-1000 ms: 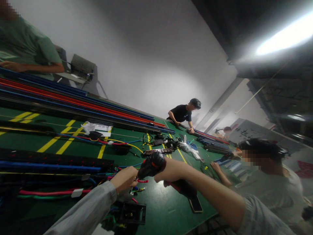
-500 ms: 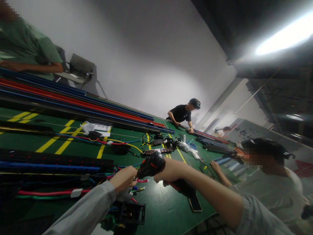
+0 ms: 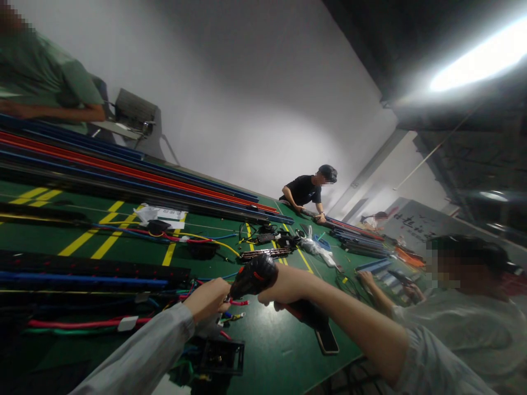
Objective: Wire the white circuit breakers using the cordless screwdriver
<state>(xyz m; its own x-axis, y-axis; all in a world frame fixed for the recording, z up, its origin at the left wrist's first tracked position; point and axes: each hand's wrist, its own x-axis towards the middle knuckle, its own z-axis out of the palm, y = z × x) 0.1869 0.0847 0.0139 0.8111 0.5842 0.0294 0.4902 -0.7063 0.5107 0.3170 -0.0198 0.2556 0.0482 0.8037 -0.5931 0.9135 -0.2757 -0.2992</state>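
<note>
Power drill [image 3: 255,274] is gripped by the right hand [image 3: 286,285], nose beside the left hand [image 3: 209,299], whose hold is unclear.

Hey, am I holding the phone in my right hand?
No, your right hand grips the drill, while the phone lies on the green table.

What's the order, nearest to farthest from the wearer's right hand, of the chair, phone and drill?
1. drill: gripped in the right hand
2. phone: on the green table, near its edge
3. chair: beyond the table, upper left
</note>
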